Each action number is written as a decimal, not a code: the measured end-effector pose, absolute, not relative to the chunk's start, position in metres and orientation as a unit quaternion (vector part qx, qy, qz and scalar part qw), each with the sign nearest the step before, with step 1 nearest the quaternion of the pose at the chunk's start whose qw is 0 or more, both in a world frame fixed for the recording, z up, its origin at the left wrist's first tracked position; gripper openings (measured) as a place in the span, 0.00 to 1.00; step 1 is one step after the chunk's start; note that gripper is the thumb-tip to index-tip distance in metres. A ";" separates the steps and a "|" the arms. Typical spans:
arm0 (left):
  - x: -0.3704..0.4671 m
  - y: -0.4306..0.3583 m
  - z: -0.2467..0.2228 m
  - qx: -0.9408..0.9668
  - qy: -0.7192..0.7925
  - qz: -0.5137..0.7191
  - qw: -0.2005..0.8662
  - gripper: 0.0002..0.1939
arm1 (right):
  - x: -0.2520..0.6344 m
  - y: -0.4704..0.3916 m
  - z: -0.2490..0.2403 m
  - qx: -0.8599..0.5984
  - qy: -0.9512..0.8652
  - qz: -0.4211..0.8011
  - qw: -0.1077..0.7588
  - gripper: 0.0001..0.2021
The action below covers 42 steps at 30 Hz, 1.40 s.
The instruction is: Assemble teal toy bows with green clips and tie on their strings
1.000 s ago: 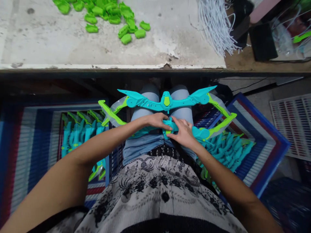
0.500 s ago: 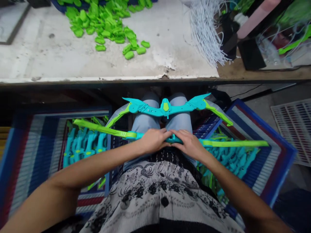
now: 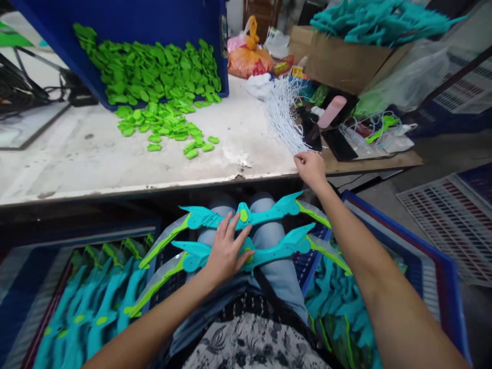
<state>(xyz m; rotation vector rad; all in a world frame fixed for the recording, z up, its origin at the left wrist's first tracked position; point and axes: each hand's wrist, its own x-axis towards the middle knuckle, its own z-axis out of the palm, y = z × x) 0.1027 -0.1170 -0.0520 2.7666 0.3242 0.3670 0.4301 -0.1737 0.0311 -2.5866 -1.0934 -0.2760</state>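
Two turquoise toy bows with lime-green limbs lie side by side across my lap: a farther bow and a nearer bow. My left hand rests on their middles, fingers spread and not wrapped round either. At the table's front edge, my right hand is closed in a pinch at the lower ends of a bundle of white strings. Its fingertips meet the string ends; how many strings they grip is hidden.
A blue bin of lime-green pieces lies tipped on the table, some spilled out. More bows fill a left crate and a right crate. A cardboard box holds turquoise parts.
Both hands were together on the nearer bow, which has turned so its limbs curve toward me. My right hand has moved forward to the strings; my left has spread over both bows. The view has tilted up.
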 end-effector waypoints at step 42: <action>0.186 -0.215 -0.022 0.862 -0.009 -0.029 0.506 0.15 | 0.337 -0.453 -0.020 -0.737 0.037 0.365 0.567 0.19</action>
